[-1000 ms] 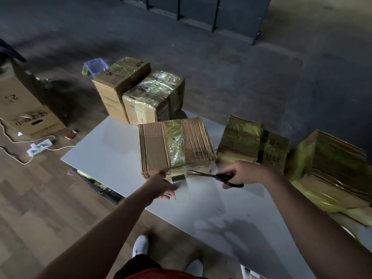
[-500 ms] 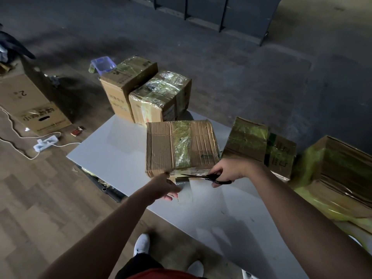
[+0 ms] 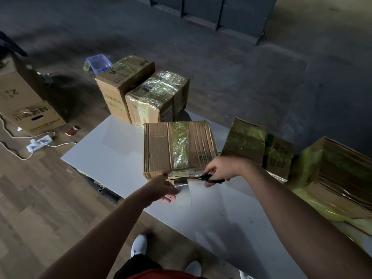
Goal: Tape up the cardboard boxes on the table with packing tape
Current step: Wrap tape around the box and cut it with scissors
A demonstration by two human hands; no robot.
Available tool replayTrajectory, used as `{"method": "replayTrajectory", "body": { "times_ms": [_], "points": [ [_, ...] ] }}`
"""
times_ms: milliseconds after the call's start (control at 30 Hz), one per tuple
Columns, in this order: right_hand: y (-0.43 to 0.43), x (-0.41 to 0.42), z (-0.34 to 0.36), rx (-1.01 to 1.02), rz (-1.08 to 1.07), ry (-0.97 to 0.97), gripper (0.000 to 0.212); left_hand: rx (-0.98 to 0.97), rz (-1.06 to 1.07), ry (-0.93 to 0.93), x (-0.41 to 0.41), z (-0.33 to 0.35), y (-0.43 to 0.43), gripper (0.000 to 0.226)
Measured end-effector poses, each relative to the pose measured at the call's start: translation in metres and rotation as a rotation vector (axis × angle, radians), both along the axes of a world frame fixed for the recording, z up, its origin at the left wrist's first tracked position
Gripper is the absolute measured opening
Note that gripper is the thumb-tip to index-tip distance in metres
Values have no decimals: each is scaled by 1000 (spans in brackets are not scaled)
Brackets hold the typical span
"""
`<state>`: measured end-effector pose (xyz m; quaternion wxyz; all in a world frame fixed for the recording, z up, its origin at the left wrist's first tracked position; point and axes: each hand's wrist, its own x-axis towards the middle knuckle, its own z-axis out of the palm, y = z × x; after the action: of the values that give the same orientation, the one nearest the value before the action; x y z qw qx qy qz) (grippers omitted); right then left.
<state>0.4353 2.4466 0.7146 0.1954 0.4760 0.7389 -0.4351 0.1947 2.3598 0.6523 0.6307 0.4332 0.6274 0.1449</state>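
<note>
Head view, dim light. The box [image 3: 177, 148] in hand is sitting near the front of the table [image 3: 104, 150] with its flaps closed. A band of tape [image 3: 181, 146] is running over its top from back to front and hanging off the near edge.

The left hand [image 3: 161, 188] is pinching the loose length of tape just below that edge, fingers curled round it and drawing it toward the person. Cannot tell whether a roll is in that hand as well. The right hand [image 3: 221, 170] is gripping the scissors [image 3: 201, 178], fingers through the loops. The blades are reaching in from the right across the tape, close to the box's front face, and look nearly together.

Likely step: cutting the strip free. The tail is not yet pressed down.

What could be going wrong:
- If the left hand is letting the tape go slack, the blades may be folding it rather than shearing it, and the glue may be gumming them.
- The blade tips are pointing toward the left fingers, so a hard snip risks a nick.
- Once cut, the free end may be curling back and sticking to itself.
- The pull toward the table edge may be dragging the light box forward.

The far boxes [image 3: 157, 97] at the back corner are standing already wrapped.
</note>
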Motion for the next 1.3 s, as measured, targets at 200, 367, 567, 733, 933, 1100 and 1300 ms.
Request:
{"method": "replayTrajectory", "body": {
  "times_ms": [200, 367, 567, 733, 933, 1100, 1300],
  "points": [
    [6, 0, 2, -50, -12, 27, 34, -7, -26, -2, -1, 1, 3, 69],
    [10, 1, -1, -58, -3, 27, 31, 2, -37, 6, -1, 1, 3, 68],
    [12, 2, -2, -24, 20, 18, 35, 1, -45, 7, -2, 3, 5, 70],
    [13, 1, -1, -18, 30, 12, 35, 6, -52, 17, -2, 4, 4, 74],
    [12, -5, 0, -5, 59, -4, 39, 25, -55, 30, -5, 6, 5, 71],
    [11, -6, 0, -1, 35, 1, 38, 44, -93, 50, -5, 7, 6, 57],
    [7, -7, -3, 2, 46, -16, 38, 43, -100, 75, -5, 7, 9, 57]
  ]
}}
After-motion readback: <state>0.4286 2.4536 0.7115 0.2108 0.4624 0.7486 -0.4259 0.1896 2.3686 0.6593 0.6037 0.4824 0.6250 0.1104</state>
